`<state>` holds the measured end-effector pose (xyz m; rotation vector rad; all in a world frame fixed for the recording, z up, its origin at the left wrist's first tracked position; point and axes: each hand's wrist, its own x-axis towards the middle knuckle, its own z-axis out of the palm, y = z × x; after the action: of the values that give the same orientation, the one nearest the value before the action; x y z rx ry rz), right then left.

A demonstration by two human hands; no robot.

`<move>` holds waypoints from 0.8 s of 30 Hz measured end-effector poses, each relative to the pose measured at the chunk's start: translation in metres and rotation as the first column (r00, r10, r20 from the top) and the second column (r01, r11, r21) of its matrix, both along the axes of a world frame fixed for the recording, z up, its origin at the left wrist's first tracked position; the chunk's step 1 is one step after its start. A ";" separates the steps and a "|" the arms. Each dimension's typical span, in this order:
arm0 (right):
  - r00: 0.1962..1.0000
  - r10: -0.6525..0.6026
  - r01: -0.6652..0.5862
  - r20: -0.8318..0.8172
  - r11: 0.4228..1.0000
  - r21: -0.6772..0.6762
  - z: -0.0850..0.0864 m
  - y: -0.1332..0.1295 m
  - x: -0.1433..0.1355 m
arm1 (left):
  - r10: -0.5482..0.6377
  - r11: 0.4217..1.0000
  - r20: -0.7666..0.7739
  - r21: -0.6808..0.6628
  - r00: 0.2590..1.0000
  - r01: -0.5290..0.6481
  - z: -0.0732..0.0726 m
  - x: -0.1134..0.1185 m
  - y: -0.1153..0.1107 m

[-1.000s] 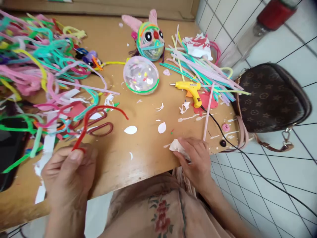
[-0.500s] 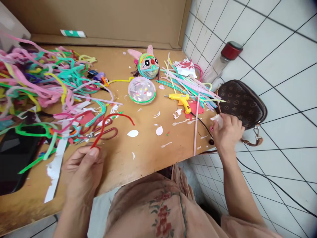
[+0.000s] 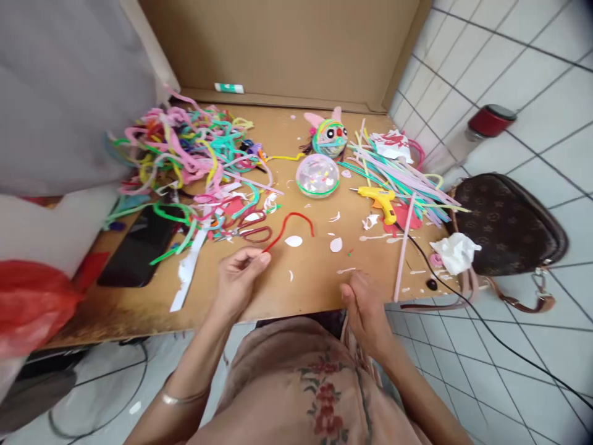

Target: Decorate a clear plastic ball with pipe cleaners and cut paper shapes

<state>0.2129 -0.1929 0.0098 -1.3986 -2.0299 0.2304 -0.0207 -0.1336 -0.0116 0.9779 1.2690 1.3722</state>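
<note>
My left hand (image 3: 241, 275) pinches one end of a bent red pipe cleaner (image 3: 293, 214), whose free end curves down over the table. Above the table's front edge, my right hand (image 3: 367, 312) is closed in a loose fist with nothing showing from it. Beyond the hands sits a clear plastic bowl-like half ball (image 3: 317, 176) with a green rim strip and coloured bits. Right behind it stands a decorated ball (image 3: 330, 141) with pink ears, eyes and a red nose. Red-handled scissors (image 3: 256, 234) lie just past my left hand.
Tangled pipe cleaners (image 3: 185, 148) heap at the left, near a black phone (image 3: 134, 253). To the right are a yellow glue gun (image 3: 378, 201), straight pipe cleaners (image 3: 398, 167), crumpled tissue (image 3: 456, 252), a brown bag (image 3: 509, 222) and a red-lidded bottle (image 3: 491, 120). Paper scraps (image 3: 336, 245) dot the table.
My right hand has let go of the crumpled tissue beside the bag and come back to the front edge. The left hand still holds the red pipe cleaner. The view has shifted left.
</note>
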 end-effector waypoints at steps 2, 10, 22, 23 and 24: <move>0.997 0.072 -0.072 -0.033 0.997 0.002 0.005 0.008 -0.010 | -0.041 0.999 0.010 -0.011 0.999 0.041 0.003 0.003 0.000; 0.881 0.311 -0.385 0.356 0.909 0.159 0.045 0.067 -0.062 | -0.197 0.974 -0.028 0.106 0.980 0.199 0.024 0.002 0.001; 0.951 0.305 -0.298 -0.054 0.948 0.111 0.038 0.065 -0.069 | -0.087 0.995 0.421 -0.016 0.903 0.103 0.028 0.015 -0.004; 0.955 0.293 -0.286 -0.050 0.951 0.120 0.036 0.064 -0.070 | -0.067 0.994 0.474 -0.040 0.878 0.097 0.027 0.019 -0.004; 0.958 0.284 -0.276 -0.048 0.953 0.129 0.034 0.063 -0.070 | -0.043 0.994 0.525 -0.066 0.850 0.090 0.027 0.023 -0.005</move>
<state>0.1425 -0.1296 0.0438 -1.0136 -2.1448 0.2666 0.0018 -0.1382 0.0158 0.5223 0.8615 1.3906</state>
